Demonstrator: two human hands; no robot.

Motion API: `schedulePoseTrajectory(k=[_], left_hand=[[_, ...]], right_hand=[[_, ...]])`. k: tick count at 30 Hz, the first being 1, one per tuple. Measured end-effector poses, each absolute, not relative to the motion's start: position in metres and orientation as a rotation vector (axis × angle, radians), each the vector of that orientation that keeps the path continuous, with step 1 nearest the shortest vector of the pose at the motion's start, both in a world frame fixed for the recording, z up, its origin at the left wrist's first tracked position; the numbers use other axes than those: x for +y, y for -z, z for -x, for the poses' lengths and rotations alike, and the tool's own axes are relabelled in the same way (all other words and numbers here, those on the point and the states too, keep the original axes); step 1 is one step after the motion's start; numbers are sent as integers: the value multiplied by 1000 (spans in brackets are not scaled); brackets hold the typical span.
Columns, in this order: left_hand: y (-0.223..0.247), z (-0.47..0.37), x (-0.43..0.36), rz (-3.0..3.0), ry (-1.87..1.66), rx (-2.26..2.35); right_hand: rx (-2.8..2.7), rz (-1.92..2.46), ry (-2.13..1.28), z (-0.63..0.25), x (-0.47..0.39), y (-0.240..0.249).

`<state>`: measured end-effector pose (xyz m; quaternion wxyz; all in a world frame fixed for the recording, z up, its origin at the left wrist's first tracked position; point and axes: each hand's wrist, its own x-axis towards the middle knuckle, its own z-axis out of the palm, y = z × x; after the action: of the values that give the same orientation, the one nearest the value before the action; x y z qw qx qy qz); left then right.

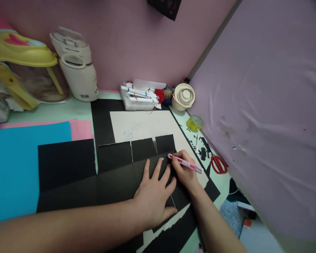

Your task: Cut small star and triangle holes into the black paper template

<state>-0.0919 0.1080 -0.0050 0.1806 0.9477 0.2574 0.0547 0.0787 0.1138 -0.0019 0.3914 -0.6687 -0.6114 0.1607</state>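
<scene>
Black paper [105, 182] lies under the left hand [154, 196], fingers spread flat. Right hand [184, 172], fingers clamped on a pink knife [185, 163], cuts just beyond; red scissors [218, 164] lie right.

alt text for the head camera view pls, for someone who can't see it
A person's right hand holds a pink craft knife to black paper while the left hand presses the sheet flat. Nearby lie a box of markers, red scissors, yellow-green tape and blue paper.
</scene>
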Motion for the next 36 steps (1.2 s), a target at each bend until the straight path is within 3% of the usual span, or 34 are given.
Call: schedulePoseTrajectory(k=[36], left_hand=[[8,91,106,-2678,-183,756]], right_hand=[[-1597,1721,-359,-79,113,1]])
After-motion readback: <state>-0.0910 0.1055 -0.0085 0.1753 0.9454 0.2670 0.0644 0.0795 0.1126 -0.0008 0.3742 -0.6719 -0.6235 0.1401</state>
